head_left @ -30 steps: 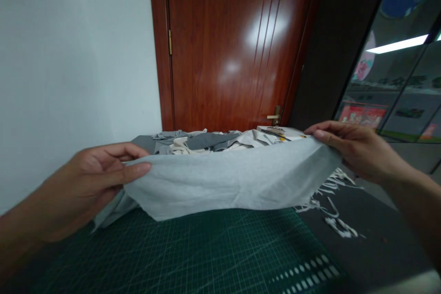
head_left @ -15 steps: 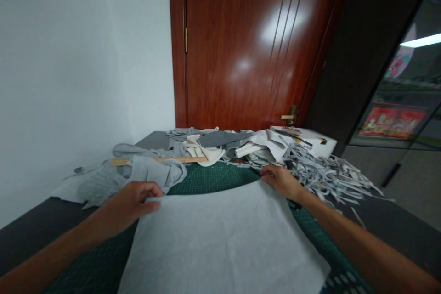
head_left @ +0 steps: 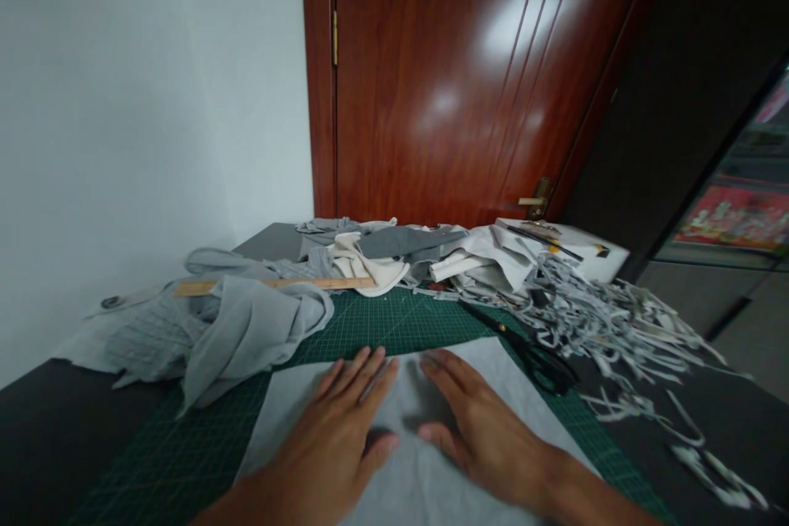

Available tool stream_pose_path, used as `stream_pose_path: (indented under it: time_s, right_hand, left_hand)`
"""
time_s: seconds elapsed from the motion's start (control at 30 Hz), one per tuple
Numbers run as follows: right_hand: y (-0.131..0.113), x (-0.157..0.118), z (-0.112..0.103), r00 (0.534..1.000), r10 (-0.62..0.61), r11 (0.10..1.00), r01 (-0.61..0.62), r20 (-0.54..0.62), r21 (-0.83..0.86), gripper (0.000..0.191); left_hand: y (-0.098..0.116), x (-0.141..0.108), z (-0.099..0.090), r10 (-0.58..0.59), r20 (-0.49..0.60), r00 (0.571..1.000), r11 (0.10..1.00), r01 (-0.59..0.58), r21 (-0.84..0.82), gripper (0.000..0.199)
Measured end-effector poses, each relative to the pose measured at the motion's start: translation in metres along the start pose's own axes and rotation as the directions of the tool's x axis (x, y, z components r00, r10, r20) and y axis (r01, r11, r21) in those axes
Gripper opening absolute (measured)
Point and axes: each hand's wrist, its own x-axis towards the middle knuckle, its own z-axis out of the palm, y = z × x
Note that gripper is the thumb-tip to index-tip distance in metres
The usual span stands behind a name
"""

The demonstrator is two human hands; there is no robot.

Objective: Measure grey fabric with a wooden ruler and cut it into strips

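A pale grey piece of fabric lies flat on the green cutting mat, its far edge running across the mat. My left hand rests open on the cloth, fingers stretched toward that far edge and thumb out to the side. Close beside it, my right hand is also on the fabric, open, with its fingertips near the same edge. Black-handled scissors lie on the mat to the right of the cloth, blades pointing up and left.
Crumpled grey fabric lies at the left with a wooden ruler across it. Folded cloth pieces are heaped at the back. Thin fabric strips pile up at the right, before a white box.
Both hands have let go of the cloth's far corners and come together onto its middle, laid flat. The cloth now lies down on the mat, and the scissors are in plain view.
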Motion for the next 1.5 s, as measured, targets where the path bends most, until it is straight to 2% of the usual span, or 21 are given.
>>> stream_pose_path:
  time_s: [0.07, 0.13, 0.27, 0.37, 0.43, 0.5, 0.6, 0.7, 0.87, 0.9, 1.03, 1.2, 1.33, 1.5]
  right_hand:
    - [0.001, -0.004, 0.005, 0.993, 0.010, 1.000, -0.007, 0.119, -0.026, 0.082]
    - [0.007, -0.001, 0.006, 0.984, 0.014, 0.999, -0.006, 0.178, -0.044, 0.085]
    - [0.018, 0.018, 0.000, 0.986, 0.013, 0.997, 0.001, 0.169, -0.083, 0.084]
    - [0.013, 0.024, -0.003, 0.991, 0.033, 0.992, -0.017, 0.132, -0.122, 0.083]
    - [0.006, 0.015, 0.002, 0.994, -0.022, 0.993, 0.034, 0.104, -0.113, 0.084]
    - [0.001, 0.002, 0.013, 0.984, -0.146, 0.986, 0.153, 0.098, -0.070, 0.088]
    - [-0.001, -0.016, 0.034, 0.956, -0.280, 0.958, 0.284, 0.084, -0.045, 0.094]
    - [-0.002, -0.022, 0.044, 0.965, -0.254, 0.965, 0.258, 0.065, -0.053, 0.094]
    - [-0.007, -0.019, 0.039, 0.975, -0.220, 0.973, 0.223, 0.042, -0.055, 0.091]
    - [-0.008, -0.019, 0.038, 0.975, -0.220, 0.974, 0.222, 0.040, -0.056, 0.091]
    - [-0.009, -0.018, 0.039, 0.976, -0.211, 0.975, 0.213, 0.047, -0.066, 0.089]
    - [-0.006, -0.017, 0.041, 0.974, -0.221, 0.971, 0.224, 0.041, -0.080, 0.089]
    - [-0.006, -0.016, 0.041, 0.973, -0.230, 0.968, 0.231, 0.021, -0.094, 0.088]
    - [-0.005, -0.017, 0.042, 0.970, -0.242, 0.965, 0.242, 0.013, -0.102, 0.088]
  left_hand:
    - [-0.012, 0.001, 0.007, 0.033, 0.068, 0.997, 0.999, -0.034, 0.017, 0.064]
    - [-0.025, 0.004, 0.006, 0.043, 0.123, 0.991, 0.999, -0.044, 0.010, 0.065]
    - [-0.045, 0.017, -0.001, 0.012, 0.190, 0.982, 1.000, -0.011, -0.006, 0.068]
    - [-0.050, 0.022, -0.006, 0.002, 0.225, 0.974, 1.000, 0.005, -0.030, 0.069]
    - [-0.049, 0.026, -0.009, -0.009, 0.275, 0.961, 0.998, 0.026, -0.057, 0.072]
    - [-0.045, 0.035, -0.013, -0.061, 0.284, 0.957, 0.993, 0.087, -0.079, 0.070]
    - [-0.035, 0.063, -0.016, -0.204, 0.170, 0.964, 0.974, 0.217, -0.063, 0.055]
    - [-0.027, 0.098, -0.015, -0.263, 0.156, 0.952, 0.962, 0.271, -0.031, 0.033]
    - [-0.026, 0.141, -0.014, -0.176, 0.294, 0.940, 0.973, 0.212, -0.095, 0.005]
    - [-0.027, 0.145, -0.014, -0.154, 0.320, 0.935, 0.973, 0.200, -0.116, 0.007]
    - [-0.029, 0.157, -0.016, -0.129, 0.369, 0.921, 0.959, 0.210, -0.188, 0.019]
    - [-0.035, 0.166, -0.018, -0.183, 0.452, 0.873, 0.901, 0.334, -0.279, 0.027]
    - [-0.037, 0.171, -0.020, -0.202, 0.522, 0.828, 0.862, 0.404, -0.307, 0.017]
    - [-0.039, 0.173, -0.020, -0.224, 0.516, 0.827, 0.818, 0.448, -0.361, 0.016]
